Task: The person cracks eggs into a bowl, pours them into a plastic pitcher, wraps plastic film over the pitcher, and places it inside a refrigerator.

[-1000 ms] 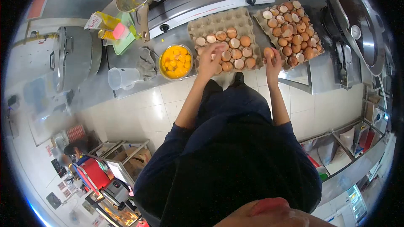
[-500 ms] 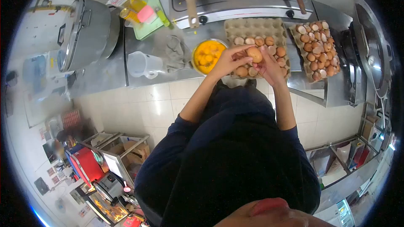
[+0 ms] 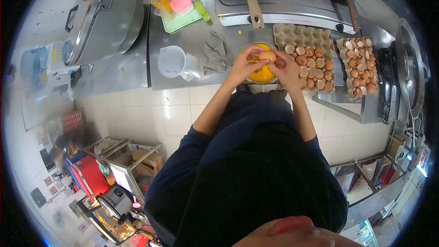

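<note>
Over a metal bowl (image 3: 263, 83) of bright yellow egg yolks (image 3: 261, 74), both hands are closed around a brown egg (image 3: 267, 56). My left hand (image 3: 242, 67) pinches it from the left, and the fingers of my right hand (image 3: 287, 70) grip its right side. Whether the shell is split is hard to make out, since the fingers cover much of it. Just right of my right hand is a cardboard egg tray (image 3: 302, 33) with several brown eggshells, many of them opened, in its nearer cups.
A second tray (image 3: 342, 55) heaped with shells stands further right. Left of the bowl are a grey cloth (image 3: 215, 54) and a clear plastic jug (image 3: 175, 62). Behind are a gas stove (image 3: 292, 7) and a handled pan (image 3: 250, 0). A large pot (image 3: 107, 23) stands at far left.
Both hands have carried the egg left, from above the egg tray to above the bowl. The camera view has also shifted, so the counter things appear further right.
</note>
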Motion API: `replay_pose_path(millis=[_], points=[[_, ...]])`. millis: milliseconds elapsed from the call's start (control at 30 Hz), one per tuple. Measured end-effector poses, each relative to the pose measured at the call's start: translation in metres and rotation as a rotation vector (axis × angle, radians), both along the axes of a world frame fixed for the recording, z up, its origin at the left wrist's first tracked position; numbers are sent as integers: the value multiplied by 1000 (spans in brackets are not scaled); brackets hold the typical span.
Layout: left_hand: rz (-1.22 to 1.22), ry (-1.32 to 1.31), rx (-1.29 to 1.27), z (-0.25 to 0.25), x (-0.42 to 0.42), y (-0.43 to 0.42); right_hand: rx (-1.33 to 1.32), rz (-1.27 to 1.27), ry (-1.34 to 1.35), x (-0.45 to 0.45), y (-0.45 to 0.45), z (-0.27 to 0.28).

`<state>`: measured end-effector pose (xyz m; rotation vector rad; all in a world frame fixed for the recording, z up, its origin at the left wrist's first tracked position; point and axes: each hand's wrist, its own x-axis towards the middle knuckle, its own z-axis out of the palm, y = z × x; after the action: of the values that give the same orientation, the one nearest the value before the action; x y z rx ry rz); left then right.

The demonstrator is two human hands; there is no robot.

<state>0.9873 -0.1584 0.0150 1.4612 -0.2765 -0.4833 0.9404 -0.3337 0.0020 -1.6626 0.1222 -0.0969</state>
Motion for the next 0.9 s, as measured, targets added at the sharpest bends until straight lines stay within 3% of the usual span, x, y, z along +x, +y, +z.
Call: replay_pose_path(millis=[33,100,233,300,667,800,900], points=[[-7,8,17,-6,3,4,-2,-2,7,-1,4,0],[-13,18,32,-9,6,10,-259,-36,6,2,13,18],[-39,-105,207,-18,16,22,-285,-44,93,2,20,15],[-95,-133,297,-19,17,26,-376,-4,7,0,20,13],[-72,-320,354,-22,14,15,-438,-104,-72,-10,30,-10],[-98,-273,354,-19,11,15,-434,-125,-89,-15,32,-16],[-93,-415,460,-26,9,16,-416,-110,-64,-18,29,-19]])
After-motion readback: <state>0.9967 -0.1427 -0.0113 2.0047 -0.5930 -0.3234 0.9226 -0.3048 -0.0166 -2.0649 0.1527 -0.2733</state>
